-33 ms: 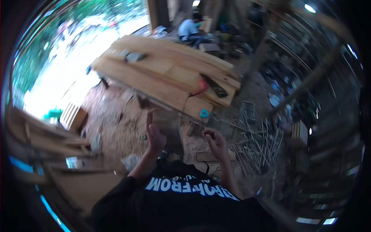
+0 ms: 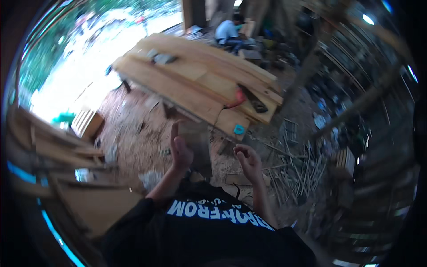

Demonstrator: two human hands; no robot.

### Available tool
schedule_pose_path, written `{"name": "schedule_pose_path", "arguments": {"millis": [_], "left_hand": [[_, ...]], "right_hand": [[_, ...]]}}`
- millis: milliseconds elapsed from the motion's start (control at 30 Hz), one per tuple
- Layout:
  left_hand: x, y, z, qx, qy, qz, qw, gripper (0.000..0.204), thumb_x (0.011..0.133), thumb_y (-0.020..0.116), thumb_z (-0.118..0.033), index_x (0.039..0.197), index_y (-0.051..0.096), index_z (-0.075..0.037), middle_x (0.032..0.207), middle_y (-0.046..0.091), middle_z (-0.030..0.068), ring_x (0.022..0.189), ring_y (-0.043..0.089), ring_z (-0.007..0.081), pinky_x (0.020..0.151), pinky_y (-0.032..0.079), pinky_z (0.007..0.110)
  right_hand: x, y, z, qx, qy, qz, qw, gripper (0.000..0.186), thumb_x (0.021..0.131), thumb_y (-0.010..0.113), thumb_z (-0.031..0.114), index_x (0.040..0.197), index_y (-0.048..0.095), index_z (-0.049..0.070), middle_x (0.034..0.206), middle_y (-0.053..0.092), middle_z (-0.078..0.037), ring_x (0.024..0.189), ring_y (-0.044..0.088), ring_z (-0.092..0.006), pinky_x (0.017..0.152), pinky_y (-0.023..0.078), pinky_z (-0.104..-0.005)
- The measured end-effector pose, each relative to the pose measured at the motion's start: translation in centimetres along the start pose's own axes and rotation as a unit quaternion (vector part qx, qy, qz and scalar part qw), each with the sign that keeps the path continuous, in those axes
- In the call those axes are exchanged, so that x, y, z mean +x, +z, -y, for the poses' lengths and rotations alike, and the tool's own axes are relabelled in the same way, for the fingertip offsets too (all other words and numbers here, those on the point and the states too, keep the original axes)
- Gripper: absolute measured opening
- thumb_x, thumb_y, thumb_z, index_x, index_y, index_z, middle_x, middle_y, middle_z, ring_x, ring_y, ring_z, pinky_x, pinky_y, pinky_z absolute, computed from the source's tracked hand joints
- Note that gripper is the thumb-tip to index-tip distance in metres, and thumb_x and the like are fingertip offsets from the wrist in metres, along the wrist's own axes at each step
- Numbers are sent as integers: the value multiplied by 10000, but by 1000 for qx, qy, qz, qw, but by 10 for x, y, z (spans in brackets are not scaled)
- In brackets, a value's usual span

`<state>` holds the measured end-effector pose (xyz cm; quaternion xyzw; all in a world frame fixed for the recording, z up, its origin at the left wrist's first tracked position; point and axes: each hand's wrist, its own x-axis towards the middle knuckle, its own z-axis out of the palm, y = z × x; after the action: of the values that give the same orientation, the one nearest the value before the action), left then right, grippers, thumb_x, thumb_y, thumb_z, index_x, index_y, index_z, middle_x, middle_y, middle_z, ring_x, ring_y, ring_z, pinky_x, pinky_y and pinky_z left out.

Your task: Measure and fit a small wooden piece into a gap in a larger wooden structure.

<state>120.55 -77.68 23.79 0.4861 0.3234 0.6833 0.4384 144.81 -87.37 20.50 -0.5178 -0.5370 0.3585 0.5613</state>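
My left hand (image 2: 180, 151) is raised below the near edge of a raised platform of pale planks (image 2: 182, 89), thumb showing, fingers blurred beside a grey-brown flat shape I cannot identify. My right hand (image 2: 247, 160) is to its right, fingers curled; whether they hold something small is unclear. On the planks lie a red-handled tool (image 2: 235, 99) with a cord, a dark elongated piece (image 2: 255, 100), a small grey object (image 2: 164, 58) and, at the near right corner, a turquoise item (image 2: 238, 130).
A person (image 2: 227, 33) sits beyond the planks. Thin scrap sticks (image 2: 293, 169) lie at lower right, a slatted crate (image 2: 86, 124) at left, with boards (image 2: 80, 151) below it. Timber posts (image 2: 193, 15) rise behind; the bright open side is upper left.
The view has shifted slightly, so the plank platform and the person sit a little higher and further right. My hands appear a little higher, with much the same posture.
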Motion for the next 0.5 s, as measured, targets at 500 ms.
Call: {"name": "schedule_pose_path", "arguments": {"millis": [500], "left_hand": [[22, -47, -19, 131, 69, 15, 989, 737, 1001, 437, -673, 1240, 526, 18, 1021, 610, 162, 957, 630, 278, 841, 494, 388]], "right_hand": [[70, 110, 53, 32, -50, 162, 985, 465, 971, 665, 87, 1400, 521, -18, 1269, 649, -165, 1177, 636, -242, 1027, 491, -376]]}}
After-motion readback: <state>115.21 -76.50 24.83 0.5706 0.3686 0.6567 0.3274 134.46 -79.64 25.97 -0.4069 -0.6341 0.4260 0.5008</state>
